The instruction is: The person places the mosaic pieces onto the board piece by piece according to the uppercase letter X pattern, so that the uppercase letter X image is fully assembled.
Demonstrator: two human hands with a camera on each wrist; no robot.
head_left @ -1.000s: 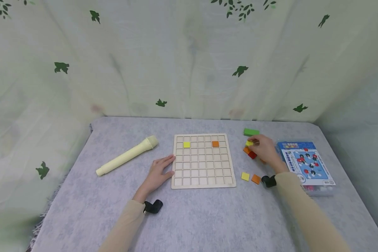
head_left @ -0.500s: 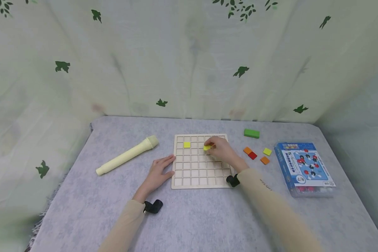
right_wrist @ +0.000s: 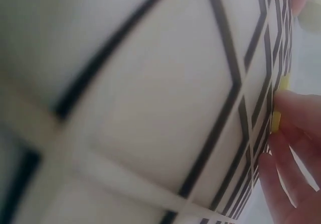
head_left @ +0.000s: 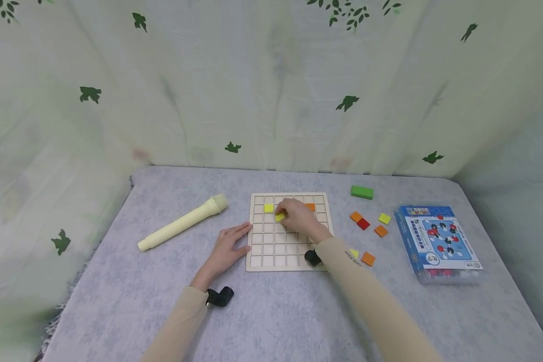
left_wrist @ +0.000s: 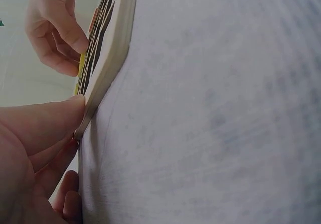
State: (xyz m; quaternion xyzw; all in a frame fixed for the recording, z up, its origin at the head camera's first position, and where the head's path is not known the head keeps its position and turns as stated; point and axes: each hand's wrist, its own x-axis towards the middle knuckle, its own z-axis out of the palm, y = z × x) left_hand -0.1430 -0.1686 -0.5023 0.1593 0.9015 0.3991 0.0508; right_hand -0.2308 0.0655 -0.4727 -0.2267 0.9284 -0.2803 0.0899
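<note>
Wooden grid board (head_left: 289, 241): holds yellow tile (head_left: 269, 207), orange tile (head_left: 310, 206). Right hand (head_left: 298, 217) pinches second yellow tile (head_left: 279, 217), moved leftward since earlier. Left hand (head_left: 228, 246) flat, steadying edge.

A pale yellow plastic torch (head_left: 183, 224) lies on the grey cloth-covered table (head_left: 271, 311), well left of the blue picture-printed box (head_left: 439, 241). A green rectangular block (head_left: 361, 192) lies behind and left of the box, near the leaf-printed curtain (head_left: 253, 85).
</note>
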